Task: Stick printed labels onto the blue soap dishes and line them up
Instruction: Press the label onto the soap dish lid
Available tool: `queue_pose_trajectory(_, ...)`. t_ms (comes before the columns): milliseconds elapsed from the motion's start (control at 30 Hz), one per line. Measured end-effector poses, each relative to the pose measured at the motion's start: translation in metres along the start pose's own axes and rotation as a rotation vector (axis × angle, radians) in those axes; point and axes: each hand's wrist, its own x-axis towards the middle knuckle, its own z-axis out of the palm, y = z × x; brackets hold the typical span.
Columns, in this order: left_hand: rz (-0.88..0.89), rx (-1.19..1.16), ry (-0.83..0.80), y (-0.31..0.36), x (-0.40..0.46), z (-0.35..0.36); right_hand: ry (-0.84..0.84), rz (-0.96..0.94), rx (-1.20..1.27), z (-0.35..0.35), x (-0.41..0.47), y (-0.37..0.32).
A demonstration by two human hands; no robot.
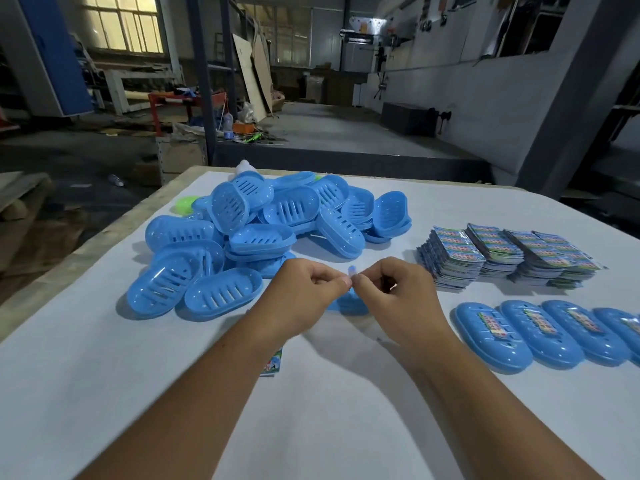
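Note:
A heap of blue soap dishes lies at the back left of the white table. A row of labelled blue dishes lines the right side. Stacks of printed labels sit behind that row. My left hand and my right hand meet at the fingertips over the table's middle, pinching a small pale strip between them. A blue dish lies on the table under my hands, mostly hidden. One printed label peeks out beneath my left forearm.
A green lid and a white bottle top show behind the heap. The table's left edge runs diagonally beside a drop to the workshop floor. Machinery and boards stand far behind.

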Motion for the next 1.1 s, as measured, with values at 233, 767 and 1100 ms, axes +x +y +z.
queue_pose_trajectory(233, 0.01, -0.011, 0.074, -0.004, 0.004, -0.004, -0.159, -0.144, -0.069, -0.002, 0.001, 0.003)
queue_pose_trajectory(767, -0.045, 0.116, 0.125, -0.02, 0.03, -0.005, -0.022, 0.278, 0.097, -0.006, 0.018, 0.007)
queue_pose_trajectory(1100, -0.059, 0.381, 0.192, -0.029, 0.038, -0.001, -0.031, 0.304, -0.142, 0.008, 0.025, 0.022)
